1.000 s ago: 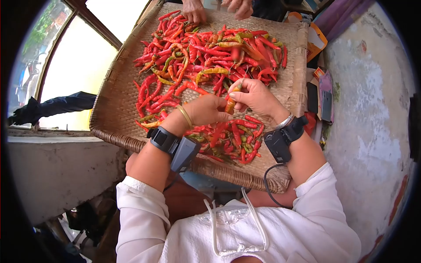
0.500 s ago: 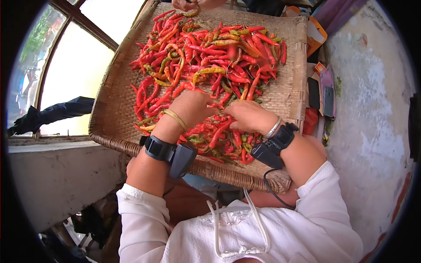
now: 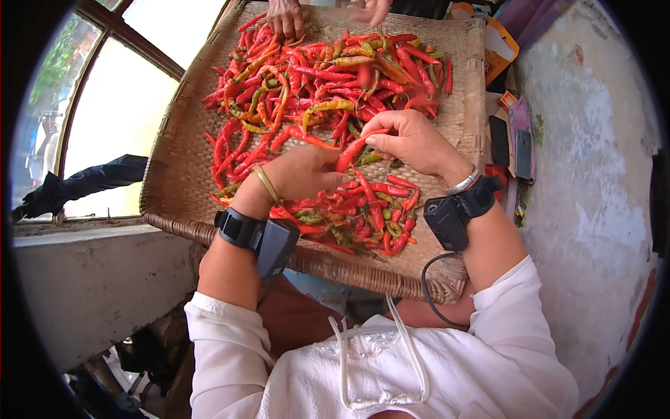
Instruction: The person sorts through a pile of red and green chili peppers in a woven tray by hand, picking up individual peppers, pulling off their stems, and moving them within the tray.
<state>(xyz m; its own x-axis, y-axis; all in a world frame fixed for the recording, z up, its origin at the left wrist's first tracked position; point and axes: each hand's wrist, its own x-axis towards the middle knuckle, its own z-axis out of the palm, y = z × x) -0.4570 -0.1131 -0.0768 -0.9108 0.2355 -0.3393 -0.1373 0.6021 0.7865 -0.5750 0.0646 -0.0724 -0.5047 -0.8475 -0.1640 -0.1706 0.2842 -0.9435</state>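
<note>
A red chilli (image 3: 351,151) is held above the woven tray (image 3: 183,143) between both hands. My left hand (image 3: 301,173) pinches its lower end and my right hand (image 3: 412,140) grips its upper end. Under my hands lies a small heap of red chillies (image 3: 363,209) near the tray's front edge. A larger pile of red, orange and green chillies (image 3: 314,77) covers the far half of the tray. Each wrist carries a black strapped device.
Another person's two hands (image 3: 286,15) reach into the pile at the tray's far edge. A window and ledge (image 3: 91,230) lie to the left. Phones and small packets (image 3: 513,140) sit right of the tray by a whitewashed wall.
A second ago both hands held an orange chilli. They dropped to the near heap, and now they have lifted a red chilli from it.
</note>
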